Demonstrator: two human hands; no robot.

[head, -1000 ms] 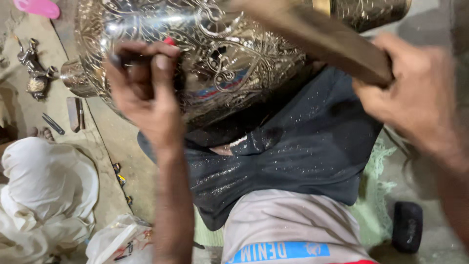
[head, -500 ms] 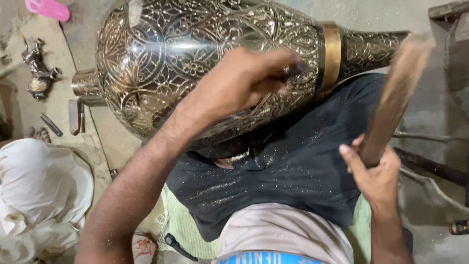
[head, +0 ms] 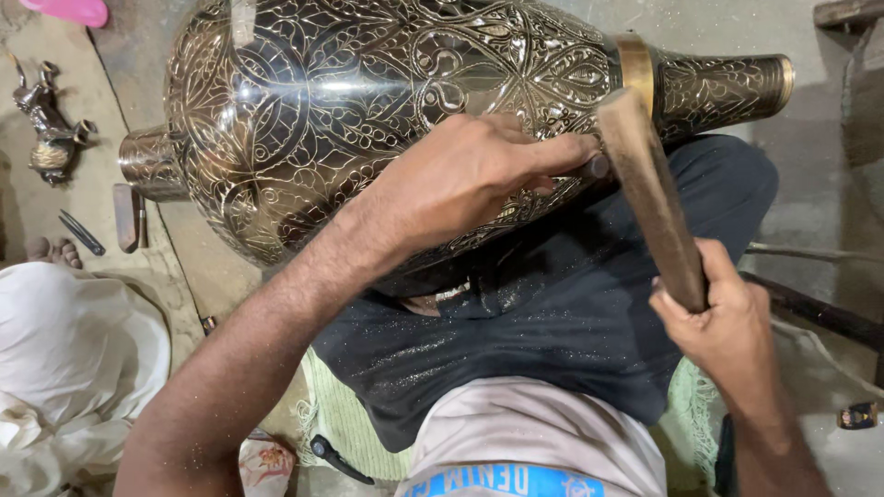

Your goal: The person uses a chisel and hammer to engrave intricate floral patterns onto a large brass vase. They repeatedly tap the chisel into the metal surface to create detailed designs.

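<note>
- Half a second ago the wooden stick was lifted well clear to the right of the vase; now its upper end has come in against the back end of the small metal tool, just below the brass band (head: pixel 635 69).
- The left hand (head: pixel 470 179) has stayed on the belly of the vase (head: pixel 368 101), and the vase lies as it did, on its side across the person's lap.
- The left hand rests on the lower right of the vase's belly, fingers closed round a thin dark metal tool (head: pixel 594 167) whose end pokes out past the fingertips; its tip against the metal is hidden by the hand.
- The right hand (head: pixel 723 317) is low and to the right, well apart from the vase, fist wrapped tight on the lower end of the wooden stick (head: pixel 649 193), which slants up and left to the tool.
- The vase is large, bulbous and shiny, dark silver-grey metal cut all over with leaf and scroll patterns; a narrow flared neck points right, a short round foot points left.
- The stick is plain brown wood, squared and worn smooth.
- The dark trousers (head: pixel 571 322) under the vase are speckled with fine bright dust.
- On the floor to the left lie a small metal figure (head: pixel 46 129), a few slim tools (head: pixel 83 232) and a heap of white cloth (head: pixel 74 359).
</note>
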